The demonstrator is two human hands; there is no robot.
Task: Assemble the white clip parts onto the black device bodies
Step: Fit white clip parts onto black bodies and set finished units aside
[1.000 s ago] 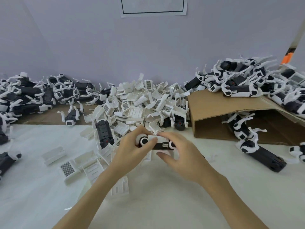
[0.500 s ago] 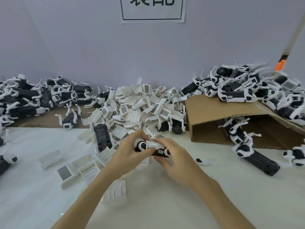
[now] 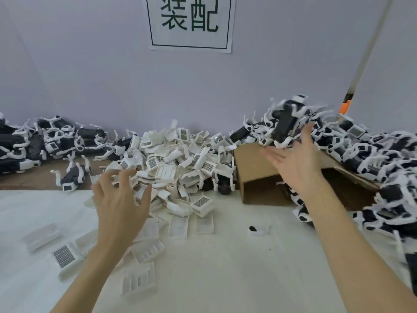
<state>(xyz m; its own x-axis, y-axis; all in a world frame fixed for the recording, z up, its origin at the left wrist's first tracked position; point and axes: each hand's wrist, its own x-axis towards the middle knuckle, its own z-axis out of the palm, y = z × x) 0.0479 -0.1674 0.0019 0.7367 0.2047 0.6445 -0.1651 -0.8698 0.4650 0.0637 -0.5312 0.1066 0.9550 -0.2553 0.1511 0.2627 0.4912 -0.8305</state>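
Note:
A heap of white clip parts point(image 3: 180, 163) fills the middle of the table. My left hand point(image 3: 119, 199) hovers over the heap's left edge, fingers spread and loosely bent, holding nothing. My right hand point(image 3: 293, 159) is stretched out to the right with straight fingers, empty. Just beyond its fingertips a black device body with white clips point(image 3: 285, 125) is in the air, blurred, above the right-hand pile of assembled devices point(image 3: 365, 154). Black bodies point(image 3: 33, 143) lie piled at the far left.
A brown cardboard box point(image 3: 255, 163) lies on its side under the right pile. Loose white parts point(image 3: 138, 281) lie scattered on the white tabletop point(image 3: 214, 267). A small white-and-black piece point(image 3: 257, 230) sits alone. A paper sign point(image 3: 190, 22) hangs on the wall.
Both hands held one device together at the table's middle. Now the right hand has swung up to the right and let it go; the left hand has opened and moved left.

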